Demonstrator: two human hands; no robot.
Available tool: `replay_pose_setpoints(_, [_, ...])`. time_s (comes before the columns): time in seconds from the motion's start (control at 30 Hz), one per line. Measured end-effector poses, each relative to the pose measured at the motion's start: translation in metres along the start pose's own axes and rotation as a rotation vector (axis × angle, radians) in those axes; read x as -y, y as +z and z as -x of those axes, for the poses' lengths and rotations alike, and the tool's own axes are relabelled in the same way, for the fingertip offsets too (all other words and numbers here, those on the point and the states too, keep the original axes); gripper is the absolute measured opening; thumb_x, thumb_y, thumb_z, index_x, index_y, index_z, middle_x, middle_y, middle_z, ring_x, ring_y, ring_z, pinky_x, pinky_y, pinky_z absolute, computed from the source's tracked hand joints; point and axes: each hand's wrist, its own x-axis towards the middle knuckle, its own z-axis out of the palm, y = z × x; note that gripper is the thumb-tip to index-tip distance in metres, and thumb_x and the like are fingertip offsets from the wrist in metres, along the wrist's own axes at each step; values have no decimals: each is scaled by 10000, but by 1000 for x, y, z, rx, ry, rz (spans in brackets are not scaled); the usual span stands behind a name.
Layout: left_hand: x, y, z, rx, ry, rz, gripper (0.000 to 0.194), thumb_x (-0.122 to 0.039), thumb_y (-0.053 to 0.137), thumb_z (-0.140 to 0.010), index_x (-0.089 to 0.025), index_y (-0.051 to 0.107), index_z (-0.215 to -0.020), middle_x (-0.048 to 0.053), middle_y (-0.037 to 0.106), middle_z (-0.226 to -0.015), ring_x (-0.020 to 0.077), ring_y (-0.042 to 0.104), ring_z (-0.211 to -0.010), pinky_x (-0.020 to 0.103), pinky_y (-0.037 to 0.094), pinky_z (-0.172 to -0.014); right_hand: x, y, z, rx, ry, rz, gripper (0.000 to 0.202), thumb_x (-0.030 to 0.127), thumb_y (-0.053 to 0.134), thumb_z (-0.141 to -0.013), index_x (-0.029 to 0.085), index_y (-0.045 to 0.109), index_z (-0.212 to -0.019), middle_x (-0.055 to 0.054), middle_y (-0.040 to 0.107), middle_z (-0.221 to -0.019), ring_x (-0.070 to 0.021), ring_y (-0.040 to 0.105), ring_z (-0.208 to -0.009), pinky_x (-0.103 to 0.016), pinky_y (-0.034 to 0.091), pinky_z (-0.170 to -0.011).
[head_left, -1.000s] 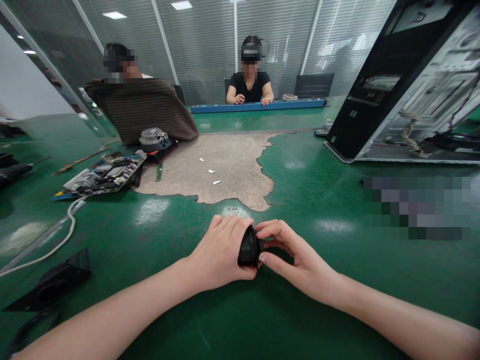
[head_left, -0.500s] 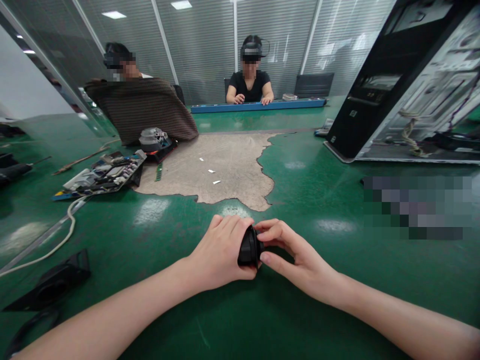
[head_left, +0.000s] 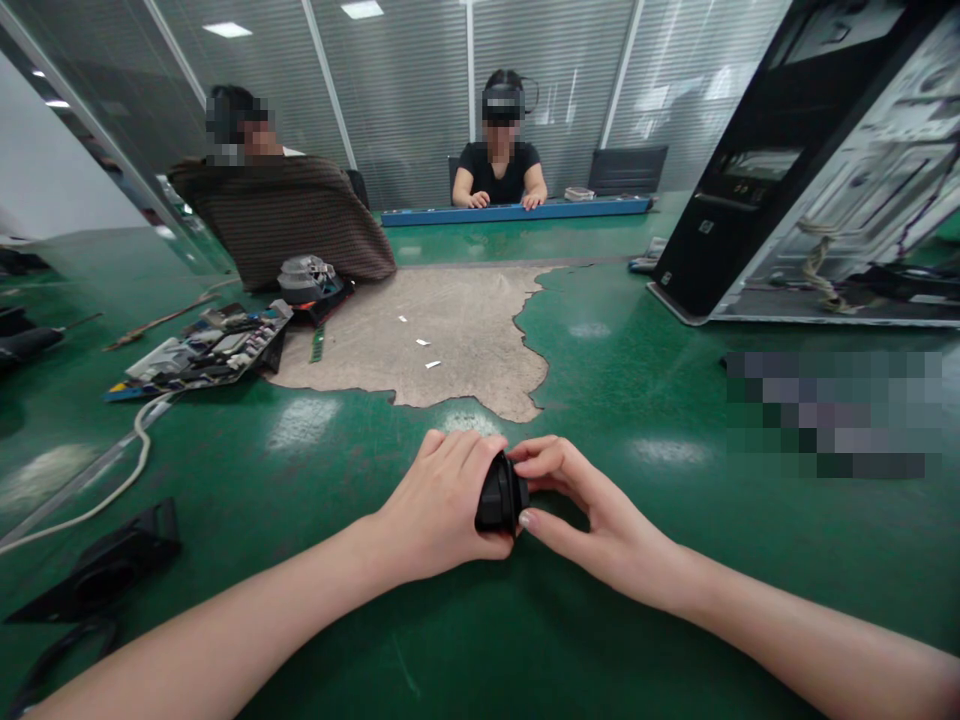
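Note:
A small black part [head_left: 497,497] with a rim and a knob-like end is held low over the green table at the centre front. My left hand [head_left: 442,500] wraps round its left side, covering much of it. From the right, the fingertips and thumb of my right hand [head_left: 581,510] pinch the end that sticks out past the rim. What exactly the part is, I cannot make out.
A circuit board [head_left: 210,350] and a white cable [head_left: 139,440] lie at the left, with a black bracket [head_left: 112,560] nearer. An open computer case [head_left: 742,180] stands at the right. Across the table [head_left: 600,400] sit two people, one behind a blue bar [head_left: 517,213].
My right fingers have shifted very slightly on the end of the black part, so more of that end shows. My left hand has stayed in place.

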Motion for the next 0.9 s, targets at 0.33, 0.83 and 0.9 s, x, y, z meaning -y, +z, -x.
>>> replay_pose_setpoints(0.33, [1,1,0,-6,4,-7,562,-322,578,-579,-159,371,-1076,60,534,-920,233,485,-845,353,299,-710,2,1,-2,22,50,-10,306,164,490,-794,227,385,-1074,-42,475,-1041,-145,497,-974,-323,457,-859])
replay_pose_setpoints(0.83, [0,0,-1,1,2,4,548,-321,569,-583,-158,374,-1068,56,531,-915,227,482,-841,347,295,-712,3,0,-2,13,32,-1,305,169,485,-796,227,389,-1079,-55,466,-1063,-162,491,-984,-356,464,-862])
replay_pose_setpoints(0.9, [1,0,0,0,2,2,555,-317,570,-582,-157,368,-1073,58,531,-919,229,481,-845,349,297,-715,4,0,-2,20,31,4,332,164,486,-792,226,382,-1101,-57,473,-1062,-168,493,-984,-360,464,-861])
